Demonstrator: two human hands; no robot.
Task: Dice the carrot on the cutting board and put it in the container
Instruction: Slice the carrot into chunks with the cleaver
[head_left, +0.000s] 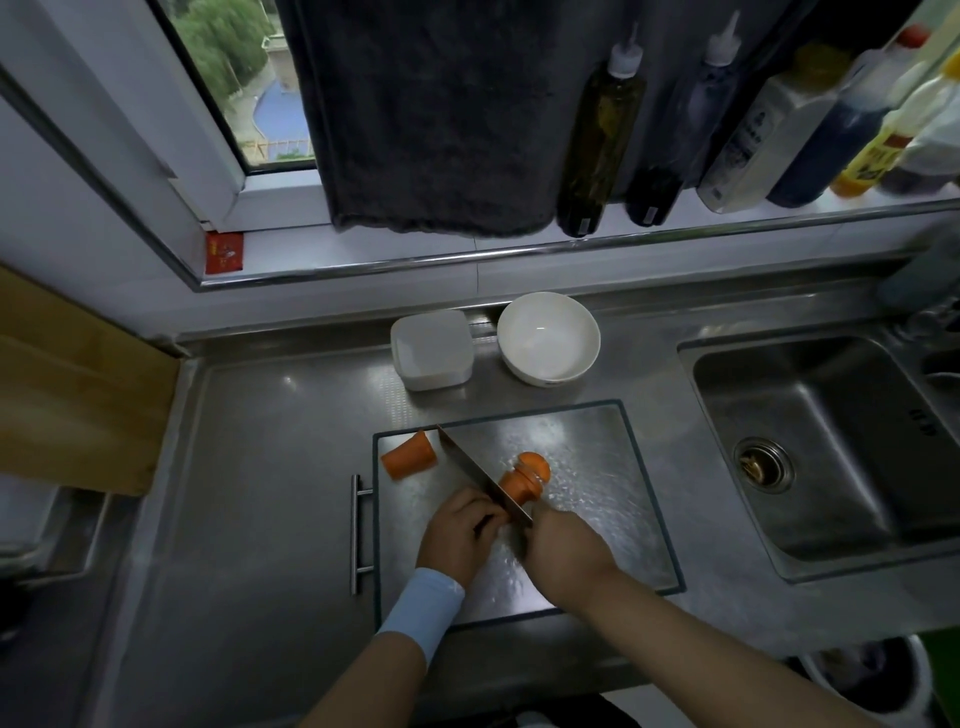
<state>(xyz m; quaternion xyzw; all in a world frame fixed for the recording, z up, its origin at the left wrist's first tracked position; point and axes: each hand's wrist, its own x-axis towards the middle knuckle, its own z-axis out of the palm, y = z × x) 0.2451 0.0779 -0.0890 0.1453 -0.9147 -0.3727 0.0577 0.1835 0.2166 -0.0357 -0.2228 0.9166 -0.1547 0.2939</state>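
1. The right hand (563, 545) is clenched round the handle of the knife (478, 470). The blade lies slantwise across the carrot (517, 483) near the middle of the board (613, 467).
2. The left hand (462, 530) has its fingers curled, just beside the blade's left face. The blade hides the carrot's near end, so I cannot tell whether they grasp it.
3. The carrot under the knife lies on the board, with one round slice (535, 464) at its far end. A second chunk (408, 457) lies whole at the board's far-left corner, well apart from the hands.
4. The container (431, 349) stands behind the board, beside a bowl (548, 338). No carrot shows in either.
5. Assessment: early stage. Slicing has only begun and no dice are visible. Both pieces remain to be cut down, and the whole transfer to the container is outstanding.
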